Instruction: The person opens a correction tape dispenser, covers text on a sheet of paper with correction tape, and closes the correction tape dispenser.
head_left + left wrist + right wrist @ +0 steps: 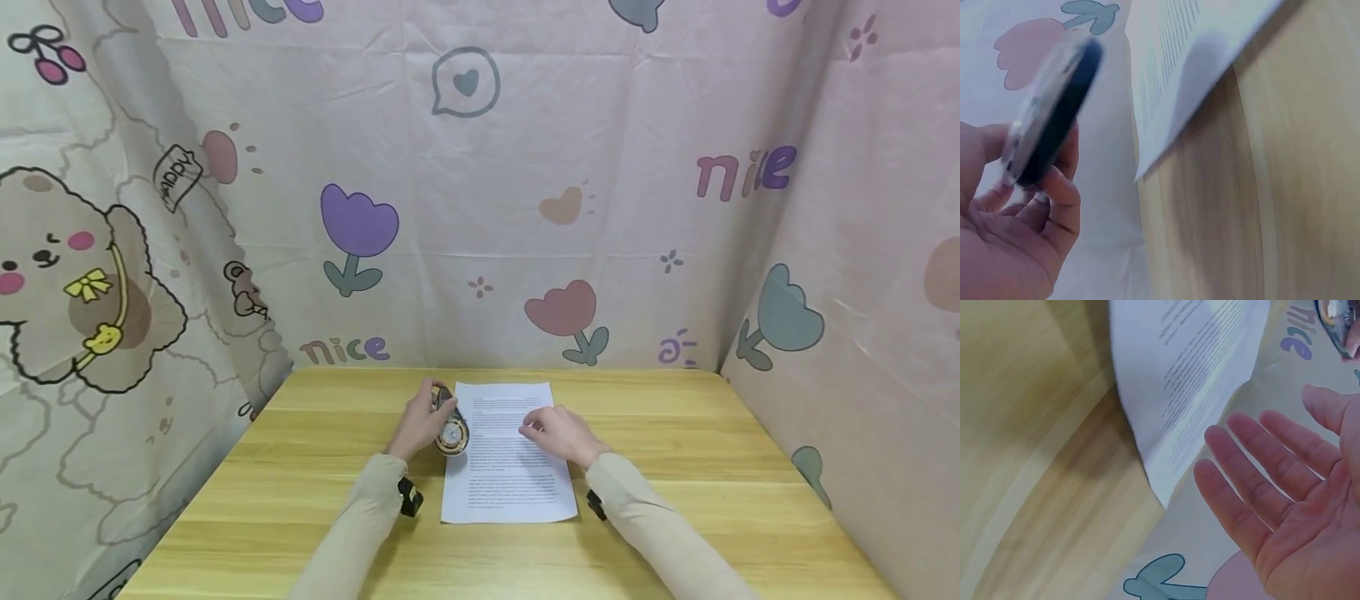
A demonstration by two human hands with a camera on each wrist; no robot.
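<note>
My left hand [422, 423] holds a teardrop-shaped correction tape [452, 436] between thumb and fingers, above the left edge of a printed sheet of paper [517, 512]. Its see-through face shows a round, gold-ringed wheel; in the left wrist view the correction tape [1054, 109] is edge-on and blurred, with a dark back. My right hand [564, 435] hovers over the right side of the paper and holds nothing. Seen from the right wrist, the fingers [1244, 500] of that hand are spread and only slightly bent.
The paper lies lengthwise on a wooden table [675, 467]. A patterned cloth [480, 183] hangs behind the table's back edge, with more cloth along both sides. Each wrist wears a small black device [409, 497].
</note>
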